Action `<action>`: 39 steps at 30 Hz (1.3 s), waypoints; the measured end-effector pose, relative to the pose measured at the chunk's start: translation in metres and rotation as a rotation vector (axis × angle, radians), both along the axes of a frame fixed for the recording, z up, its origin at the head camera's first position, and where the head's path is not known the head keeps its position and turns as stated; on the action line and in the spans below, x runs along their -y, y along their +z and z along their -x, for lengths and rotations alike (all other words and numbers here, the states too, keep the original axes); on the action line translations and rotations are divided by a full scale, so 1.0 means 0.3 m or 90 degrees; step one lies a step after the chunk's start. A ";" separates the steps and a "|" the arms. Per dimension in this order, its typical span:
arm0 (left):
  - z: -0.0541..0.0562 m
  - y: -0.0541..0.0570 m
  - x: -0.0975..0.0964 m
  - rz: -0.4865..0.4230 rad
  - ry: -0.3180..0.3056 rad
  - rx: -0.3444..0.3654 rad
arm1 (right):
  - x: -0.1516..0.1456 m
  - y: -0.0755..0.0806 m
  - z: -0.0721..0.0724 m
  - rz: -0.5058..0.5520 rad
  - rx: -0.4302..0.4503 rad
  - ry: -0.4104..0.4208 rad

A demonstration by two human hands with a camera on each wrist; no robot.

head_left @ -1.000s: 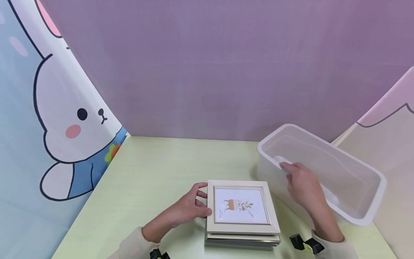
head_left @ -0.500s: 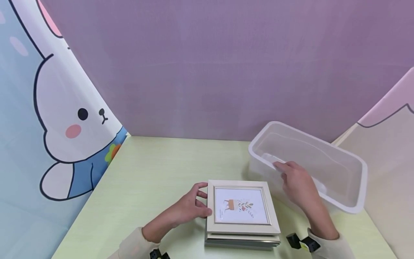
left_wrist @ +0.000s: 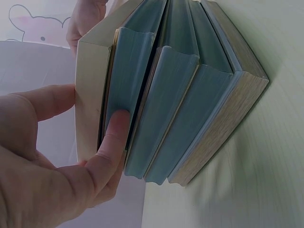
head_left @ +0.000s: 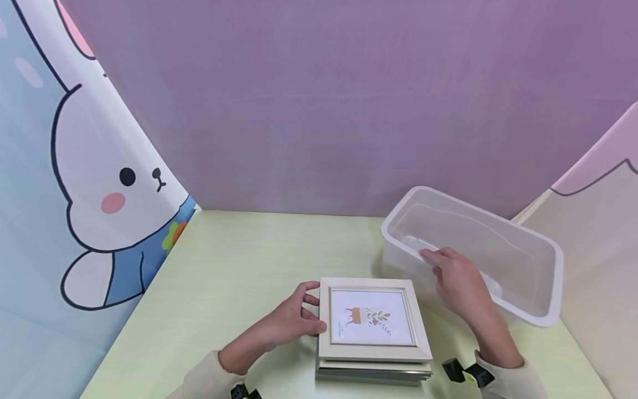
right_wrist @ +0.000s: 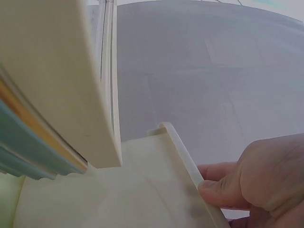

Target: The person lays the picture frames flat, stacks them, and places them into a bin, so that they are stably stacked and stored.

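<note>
A stack of picture frames lies on the table. Its top one, a cream picture frame, bears a print of a plant in an orange pot. My left hand touches the stack's left side. In the left wrist view, the thumb lies along the cream edge and a finger rests on a blue-green frame edge below. My right hand grips the near rim of a translucent white plastic bin, thumb on one side of the wall and fingers on the other. The bin stands right of the stack, set at an angle.
A pale green table carries everything. Behind it rises a purple backdrop, close to the bin's far corner. A rabbit-printed cloth hangs at the left, and a pale wall stands at the right.
The bin has shifted left, closer to the stack, with my right hand on its rim; most of that happened in the first half second. My left hand and the stack have stayed put.
</note>
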State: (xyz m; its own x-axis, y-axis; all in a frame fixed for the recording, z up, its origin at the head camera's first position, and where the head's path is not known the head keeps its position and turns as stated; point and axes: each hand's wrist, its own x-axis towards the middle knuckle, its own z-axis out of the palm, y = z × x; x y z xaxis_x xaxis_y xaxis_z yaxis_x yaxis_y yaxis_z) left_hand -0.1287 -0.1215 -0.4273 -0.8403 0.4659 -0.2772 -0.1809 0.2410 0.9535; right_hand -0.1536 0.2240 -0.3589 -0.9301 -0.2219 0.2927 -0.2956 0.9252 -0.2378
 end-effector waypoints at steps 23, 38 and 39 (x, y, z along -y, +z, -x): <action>-0.001 -0.001 0.002 -0.006 -0.004 -0.001 | 0.041 0.002 0.027 0.012 0.010 0.049; 0.000 -0.003 0.003 -0.008 -0.004 -0.001 | 0.071 -0.009 0.051 0.008 -0.023 0.101; 0.000 -0.004 0.003 -0.008 -0.004 -0.002 | 0.073 -0.010 0.052 0.008 -0.021 0.101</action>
State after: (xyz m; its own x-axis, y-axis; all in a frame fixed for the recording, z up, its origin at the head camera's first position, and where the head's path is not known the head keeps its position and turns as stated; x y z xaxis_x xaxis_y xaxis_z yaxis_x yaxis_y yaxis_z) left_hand -0.1288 -0.1223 -0.4285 -0.8386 0.4741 -0.2685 -0.1762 0.2304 0.9570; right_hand -0.1693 0.2020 -0.3618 -0.8734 -0.3616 0.3262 -0.4460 0.8630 -0.2375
